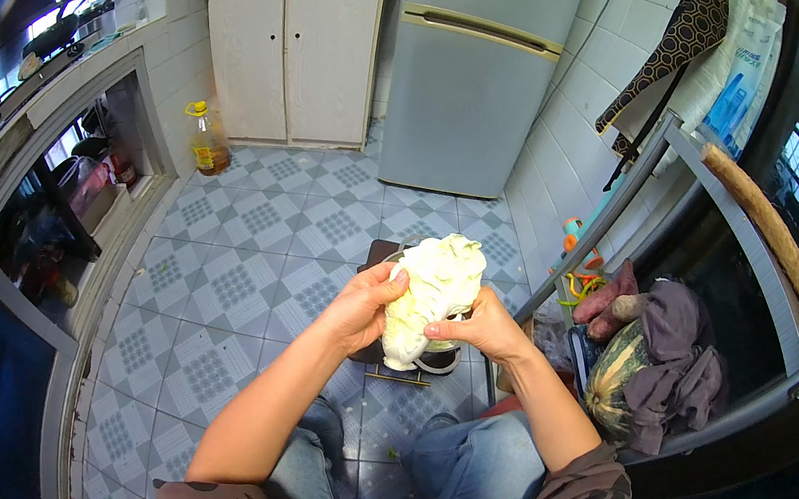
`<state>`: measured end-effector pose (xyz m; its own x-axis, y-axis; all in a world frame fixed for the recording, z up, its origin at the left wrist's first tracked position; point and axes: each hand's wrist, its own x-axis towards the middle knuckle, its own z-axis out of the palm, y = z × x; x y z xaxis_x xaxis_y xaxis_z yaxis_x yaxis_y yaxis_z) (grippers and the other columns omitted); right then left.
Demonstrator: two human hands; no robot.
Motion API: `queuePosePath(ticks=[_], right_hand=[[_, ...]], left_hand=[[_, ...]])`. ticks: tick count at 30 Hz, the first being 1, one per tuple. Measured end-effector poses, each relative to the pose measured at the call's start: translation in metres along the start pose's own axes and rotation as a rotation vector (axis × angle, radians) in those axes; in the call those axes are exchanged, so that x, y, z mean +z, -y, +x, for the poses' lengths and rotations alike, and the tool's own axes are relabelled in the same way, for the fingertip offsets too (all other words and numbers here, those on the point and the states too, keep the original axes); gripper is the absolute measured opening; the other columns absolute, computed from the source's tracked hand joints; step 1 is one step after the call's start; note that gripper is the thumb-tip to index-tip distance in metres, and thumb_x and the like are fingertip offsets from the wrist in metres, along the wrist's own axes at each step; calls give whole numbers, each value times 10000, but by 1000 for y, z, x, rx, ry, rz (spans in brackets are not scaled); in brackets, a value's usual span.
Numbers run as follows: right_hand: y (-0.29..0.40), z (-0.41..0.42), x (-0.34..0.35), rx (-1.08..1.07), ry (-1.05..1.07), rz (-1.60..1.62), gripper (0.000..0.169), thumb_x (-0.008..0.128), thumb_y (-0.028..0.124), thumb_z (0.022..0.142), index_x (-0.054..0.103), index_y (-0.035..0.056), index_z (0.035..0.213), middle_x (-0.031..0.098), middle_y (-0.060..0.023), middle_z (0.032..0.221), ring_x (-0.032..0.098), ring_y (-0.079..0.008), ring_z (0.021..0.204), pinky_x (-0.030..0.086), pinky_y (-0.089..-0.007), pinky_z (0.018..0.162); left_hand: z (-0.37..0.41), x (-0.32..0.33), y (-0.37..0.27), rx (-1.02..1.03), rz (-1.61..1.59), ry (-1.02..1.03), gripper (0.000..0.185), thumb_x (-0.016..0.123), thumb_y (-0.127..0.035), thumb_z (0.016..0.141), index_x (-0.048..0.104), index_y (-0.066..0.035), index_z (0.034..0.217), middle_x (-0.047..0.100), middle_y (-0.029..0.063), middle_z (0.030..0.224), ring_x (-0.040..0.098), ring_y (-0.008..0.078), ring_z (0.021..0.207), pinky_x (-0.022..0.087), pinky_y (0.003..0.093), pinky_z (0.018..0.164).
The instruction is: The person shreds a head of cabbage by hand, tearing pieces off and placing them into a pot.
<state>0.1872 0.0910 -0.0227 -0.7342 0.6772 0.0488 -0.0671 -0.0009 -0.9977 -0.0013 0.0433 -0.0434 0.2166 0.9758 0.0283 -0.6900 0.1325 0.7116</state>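
Note:
A pale yellow-white, crinkled cabbage leaf (441, 274) is held up in front of my knees, between both hands. My left hand (365, 303) pinches its left edge, thumb on top. Gripping the lower right side, my right hand (486, 329) has its thumb laid over the thick white stem end. Under the leaf, close to the floor, is a bowl (443, 365) with a pale rim. It appears to rest on a low dark brown stool (379, 252). The leaf and hands cover most of the bowl, so its contents cannot be made out.
At right, a metal-framed rack (739, 242) holds a striped pumpkin (617, 380), reddish sweet potatoes (606, 294) and a dark cloth (676, 334). A yellow-capped oil bottle (208, 146) stands by the white cabinet (326, 62). The refrigerator (450, 84) is ahead, over the tiled floor (234, 286).

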Motion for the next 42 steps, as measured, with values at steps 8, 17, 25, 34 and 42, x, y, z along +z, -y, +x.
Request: queuePosePath(ticks=[8,17,25,34,42], right_hand=[[3,-3,-7,-115,-35,34,460,766,22,680,584,2,1102,629,-64,1055,589,-145,949,464,-290,855],[2,-6,5,-260,-253,15,436,742,39,729,538,16,1114,604,-57,1062,569,-165,991,451,-292,863],[-21,18,9,45,-424,653,367,663,143,824,517,68,1152,581,-37,1094,515,-178,1072,379,-341,913],[-29,23,-37,-35,-641,540,265,634,240,852,585,70,1049,616,-38,997,576,-158,909,454,-298,758],[-28,13,-47,-13,-557,571,238,603,121,856,567,-8,1053,624,-96,1005,608,-197,925,493,-325,789]], left_hand=[[3,-12,-9,68,-65,-25,384,493,-226,933,435,15,1226,535,173,1194,551,268,1096,456,411,943],[10,-24,-10,152,-286,-345,395,336,-340,979,435,-5,1163,552,151,1078,573,292,952,502,430,810],[16,-25,-12,103,-410,-245,399,277,-345,990,407,-13,1169,560,143,978,573,261,839,518,393,697],[41,-42,16,203,-42,-489,266,369,-225,976,448,2,1091,551,126,1026,581,242,920,501,402,812],[63,-30,40,468,1047,-442,633,594,-189,837,290,-13,1363,423,212,1317,452,325,1180,375,363,991]])
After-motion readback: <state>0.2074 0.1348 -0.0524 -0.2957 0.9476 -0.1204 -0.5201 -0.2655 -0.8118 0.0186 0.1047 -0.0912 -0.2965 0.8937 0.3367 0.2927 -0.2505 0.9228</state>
